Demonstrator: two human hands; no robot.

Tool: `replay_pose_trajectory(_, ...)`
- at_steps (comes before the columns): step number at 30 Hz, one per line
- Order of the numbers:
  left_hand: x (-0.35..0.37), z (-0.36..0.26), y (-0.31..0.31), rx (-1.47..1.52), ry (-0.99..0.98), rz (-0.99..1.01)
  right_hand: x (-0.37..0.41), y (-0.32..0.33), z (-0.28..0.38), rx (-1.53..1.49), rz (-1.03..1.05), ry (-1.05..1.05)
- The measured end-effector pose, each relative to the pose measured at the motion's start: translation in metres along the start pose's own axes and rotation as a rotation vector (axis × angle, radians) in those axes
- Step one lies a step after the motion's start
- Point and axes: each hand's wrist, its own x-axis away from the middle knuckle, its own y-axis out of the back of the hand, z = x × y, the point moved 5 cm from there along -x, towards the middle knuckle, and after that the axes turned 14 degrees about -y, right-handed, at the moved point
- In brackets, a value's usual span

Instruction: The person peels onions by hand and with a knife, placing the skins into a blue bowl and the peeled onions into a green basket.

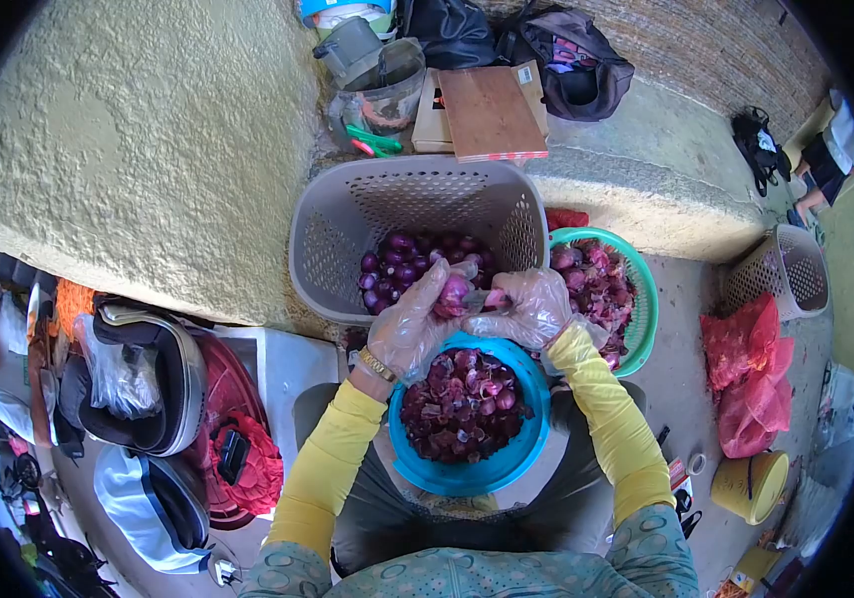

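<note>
My left hand (409, 324), in a clear plastic glove, has its fingers wrapped round a purple onion (454, 296). Against the onion's right side lies the short blade of a small knife (477, 298), gripped in my gloved right hand (529, 307); its handle is mostly hidden by the fingers. Both hands are above the gap between two containers. Beyond them, a grey perforated basket (322, 239) holds many shiny peeled onions (407, 261). Below, a blue basin (536, 399) between my knees contains onions and loose purple skins (452, 404).
To the right stands a green basin (649, 309) of onions and skins. Red mesh bags (746, 369), a yellow bucket (751, 486) and another perforated basket (796, 274) are farther right. A brown board (494, 112) rests on the ledge. Another person (836, 149) is at the far right.
</note>
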Motion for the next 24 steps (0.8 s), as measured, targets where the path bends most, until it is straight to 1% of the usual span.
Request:
replay_pose_trajectory(1, 0.000, 0.001, 0.001, -0.001, 0.001, 0.000, 0.000, 0.000, -0.001, 0.004, -0.033, -0.009)
replay_pose_trajectory(10, -0.002, 0.013, 0.015, 0.028, 0.021, 0.016, 0.000, -0.002, -0.003, 0.044, -0.032, -0.006)
replay_pose_trajectory(12, -0.003, 0.019, 0.024, 0.023, 0.049, -0.060, 0.000, -0.003, -0.001, 0.038, -0.025, -0.002)
replay_pose_trajectory(13, -0.003, 0.020, 0.025, 0.023, 0.050, -0.060, 0.000, -0.004, 0.000, 0.033, -0.018, 0.002)
replay_pose_trajectory(16, -0.004, 0.026, 0.029, 0.022, 0.025, -0.088, 0.001, -0.008, -0.002, 0.019, -0.005, 0.018)
replay_pose_trajectory(18, -0.008, 0.026, 0.038, -0.165, -0.109, -0.128, 0.001, -0.013, -0.004, 0.018, -0.005, 0.013)
replay_pose_trajectory(19, -0.006, 0.022, 0.032, -0.164, -0.109, -0.127, 0.001, -0.014, -0.004, 0.016, -0.006, 0.008)
replay_pose_trajectory(21, -0.001, 0.019, 0.021, -0.016, -0.006, -0.193, 0.000, -0.013, -0.001, 0.000, 0.002, 0.034)
replay_pose_trajectory(23, -0.002, 0.021, 0.023, 0.006, 0.020, -0.155, 0.000, -0.011, 0.000, -0.017, 0.009, 0.055)
replay_pose_trajectory(24, -0.002, 0.023, 0.026, 0.028, 0.044, -0.120, 0.000, -0.013, -0.001, -0.009, 0.084, 0.052)
